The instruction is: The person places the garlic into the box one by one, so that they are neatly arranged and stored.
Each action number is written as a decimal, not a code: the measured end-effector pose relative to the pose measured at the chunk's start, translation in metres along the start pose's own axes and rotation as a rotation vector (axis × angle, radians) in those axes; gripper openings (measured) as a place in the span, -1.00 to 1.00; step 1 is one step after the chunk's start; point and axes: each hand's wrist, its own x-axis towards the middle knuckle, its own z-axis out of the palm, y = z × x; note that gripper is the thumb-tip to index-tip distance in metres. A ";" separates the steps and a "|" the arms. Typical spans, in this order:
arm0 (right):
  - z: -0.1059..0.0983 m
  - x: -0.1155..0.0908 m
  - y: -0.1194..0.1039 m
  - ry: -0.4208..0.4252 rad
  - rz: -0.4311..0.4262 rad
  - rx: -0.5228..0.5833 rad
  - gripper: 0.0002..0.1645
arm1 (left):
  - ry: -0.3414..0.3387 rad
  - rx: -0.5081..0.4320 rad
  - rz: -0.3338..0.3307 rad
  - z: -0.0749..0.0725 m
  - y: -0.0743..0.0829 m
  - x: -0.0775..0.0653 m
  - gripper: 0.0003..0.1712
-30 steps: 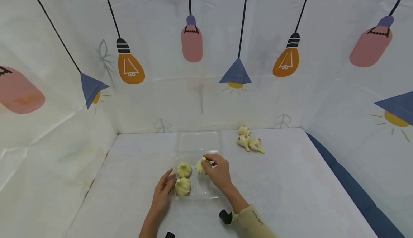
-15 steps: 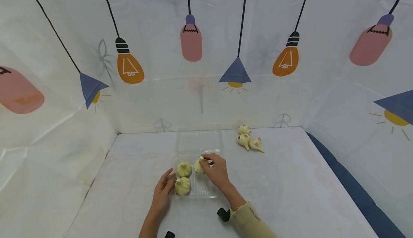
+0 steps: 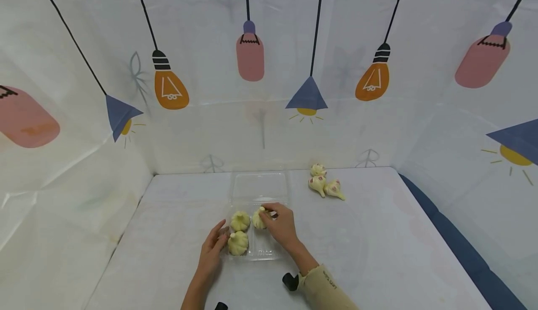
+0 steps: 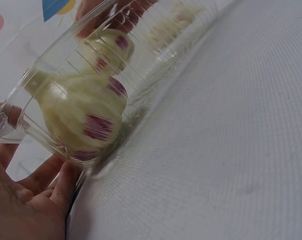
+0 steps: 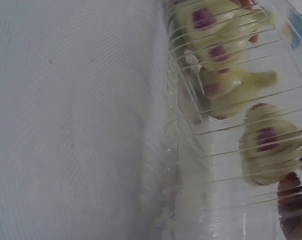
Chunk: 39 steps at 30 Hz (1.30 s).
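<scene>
My right hand [image 3: 282, 226] pinches a garlic bulb [image 3: 258, 220] by its top, in the right-hand compartment of a clear plastic container [image 3: 267, 247]. Two more bulbs fill the left-hand compartment: a farther garlic bulb [image 3: 240, 221] and a nearer garlic bulb [image 3: 238, 243]. Relaxed fingers of my left hand [image 3: 210, 253] touch the container's left side. Through the clear wall in the left wrist view, purple patches show on the near bulb [image 4: 86, 115]. The right wrist view has the held bulb [image 5: 266, 142] behind the ribbed plastic, with dark fingertips [image 5: 293, 205] against it.
The container's open lid [image 3: 259, 186] lies back on the white table [image 3: 357, 244]. Right of the lid, three loose garlic bulbs [image 3: 318, 185] sit close together near the back edge. Behind stands a white sheet [image 3: 210, 128] printed with lamps.
My right hand has shifted slightly left with the garlic bulb, which now sits closer to the compartment's divider. The left hand keeps its place, as do the other bulbs.
</scene>
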 end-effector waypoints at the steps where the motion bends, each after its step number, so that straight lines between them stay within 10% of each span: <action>1: 0.000 0.000 0.000 0.000 -0.003 -0.001 -0.74 | 0.001 -0.003 -0.002 0.000 0.000 0.000 -0.47; 39: 0.005 -0.005 0.004 -0.122 0.155 -0.036 -0.78 | 0.001 0.011 0.018 -0.001 0.001 -0.001 -0.47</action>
